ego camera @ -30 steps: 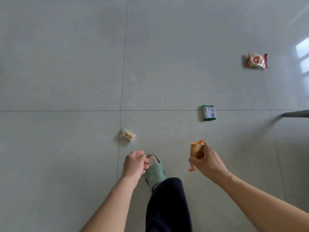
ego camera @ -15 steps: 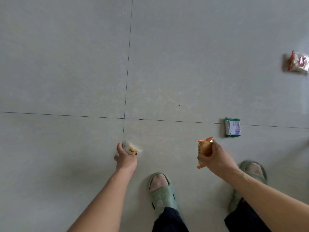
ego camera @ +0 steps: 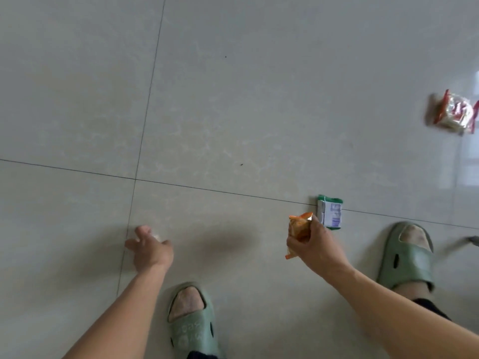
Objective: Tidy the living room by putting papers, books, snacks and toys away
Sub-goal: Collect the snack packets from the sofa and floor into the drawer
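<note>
My left hand (ego camera: pixel 150 248) reaches down near the floor and closes around a small pale snack packet (ego camera: pixel 156 237), which my fingers almost hide. An orange snack packet (ego camera: pixel 298 230) is held upright in my right hand (ego camera: pixel 312 246). Just beyond that hand a green and white snack packet (ego camera: pixel 330 212) lies flat on the floor. A red and white snack packet (ego camera: pixel 455 115) lies on the tiles at the far right.
The floor (ego camera: pixel 233 99) is pale glossy tile with dark grout lines. My feet in green slippers stand at the bottom centre (ego camera: pixel 193 323) and at the right (ego camera: pixel 408 256). A thin grey object (ego camera: pixel 473 240) pokes in at the right edge.
My left hand reached the small pale packet on the floor and closed over it. The view shifted so the other packets slid sideways. The right hand kept its orange packet.
</note>
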`<state>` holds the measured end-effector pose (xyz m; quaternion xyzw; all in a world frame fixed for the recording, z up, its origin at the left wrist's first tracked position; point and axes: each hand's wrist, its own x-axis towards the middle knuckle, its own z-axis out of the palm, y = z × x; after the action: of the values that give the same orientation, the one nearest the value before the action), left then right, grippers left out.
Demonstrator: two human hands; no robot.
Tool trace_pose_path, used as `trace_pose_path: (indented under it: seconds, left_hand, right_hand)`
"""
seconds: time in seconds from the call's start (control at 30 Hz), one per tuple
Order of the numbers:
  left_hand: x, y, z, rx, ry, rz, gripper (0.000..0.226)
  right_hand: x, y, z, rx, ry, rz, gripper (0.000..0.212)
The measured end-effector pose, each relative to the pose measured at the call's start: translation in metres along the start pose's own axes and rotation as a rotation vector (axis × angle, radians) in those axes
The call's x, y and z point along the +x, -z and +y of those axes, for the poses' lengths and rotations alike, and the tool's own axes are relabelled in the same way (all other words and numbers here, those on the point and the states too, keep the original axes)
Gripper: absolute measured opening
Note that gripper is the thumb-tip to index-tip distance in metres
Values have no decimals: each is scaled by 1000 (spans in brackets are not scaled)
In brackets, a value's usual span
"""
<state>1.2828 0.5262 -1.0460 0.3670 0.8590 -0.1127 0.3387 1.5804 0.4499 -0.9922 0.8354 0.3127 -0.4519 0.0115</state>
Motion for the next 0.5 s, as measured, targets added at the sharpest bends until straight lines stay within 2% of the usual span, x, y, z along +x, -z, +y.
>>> trace_pose_path:
  seconds: [0.2,0.33,0.5]
  left_hand:
    - [-81,-49,67,-159,-141,-75,62]
    - [-127,-89,125,-252,-151,-164,51]
    - [-183,-140,187,-249,-262,-259,39]
  right_hand:
    - [13,48,38,2,-69,84,25]
    - [25,81,62,0,-67,100,26]
    - [46,126,92,-11,-62,93,26]
